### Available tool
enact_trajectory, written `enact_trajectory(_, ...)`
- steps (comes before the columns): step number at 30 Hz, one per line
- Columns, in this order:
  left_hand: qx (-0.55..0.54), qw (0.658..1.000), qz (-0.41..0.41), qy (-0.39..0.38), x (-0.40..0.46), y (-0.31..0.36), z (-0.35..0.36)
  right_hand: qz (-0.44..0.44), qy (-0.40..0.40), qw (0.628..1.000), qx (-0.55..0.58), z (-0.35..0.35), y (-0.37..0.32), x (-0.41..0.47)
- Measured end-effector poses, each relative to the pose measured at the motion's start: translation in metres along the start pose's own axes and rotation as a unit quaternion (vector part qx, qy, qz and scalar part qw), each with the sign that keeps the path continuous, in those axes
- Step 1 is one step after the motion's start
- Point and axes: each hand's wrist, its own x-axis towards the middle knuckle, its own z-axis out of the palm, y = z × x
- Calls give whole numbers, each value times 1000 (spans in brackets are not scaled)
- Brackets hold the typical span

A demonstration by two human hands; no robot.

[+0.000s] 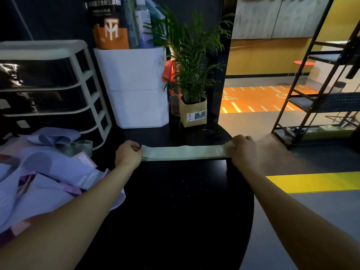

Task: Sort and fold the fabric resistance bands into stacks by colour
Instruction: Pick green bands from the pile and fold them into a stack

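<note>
A pale green band (186,152) lies stretched flat and level between the two hands over the black table (175,201), its long edges running straight from one fist to the other. The left hand (128,154) grips the band's left end, fingers curled down over the fabric and knuckles facing up; just past those fingers the layered edges of the band show as a thin stack. The right hand (242,149) grips the right end the same way, fingers (236,143) folded over the top edge with the cloth bunched slightly under them. Whether the band touches the table or hangs just above it cannot be told. To the left of the left hand's fingers, and nearer the body, a loose pile (48,178) of lilac bands spreads over the table's left side, some with pink and white labels showing. Beyond that pile, up and left of the left fingers, another green band (81,146) sits in a slack loop. Behind it stands a drawer unit (52,90). Beyond the stretched band stand a white bin (136,84) and a plant (191,75) in a paper pot.
</note>
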Motion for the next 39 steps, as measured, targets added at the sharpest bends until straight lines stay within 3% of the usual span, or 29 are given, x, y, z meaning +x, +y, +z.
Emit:
enact_trajectory(4, -1, 999, 38, -19, 2, -4, -2, -87, -15, 994, -67, 2, -18, -8)
enact_trajectory(8, 64, 983, 123, -123, 2, -4, -10, -175, -216, 957, -81, 11, -48, -11)
enact_trajectory(12, 161, 942, 180, -233, 7, -4, -18, -176, -306, 930, -101, 24, -65, -7)
enact_trajectory(15, 196, 929, 180, -257, 10, -3, -20, -178, -325, 922, -113, 26, -68, -3)
enact_trajectory(26, 194, 937, 192, -220, 6, 4, -28, -221, -275, 928, -118, 21, -78, -15)
enact_trajectory(39, 151, 957, 235, -78, -38, 2, -135, -313, -264, 912, 22, 23, -189, -98)
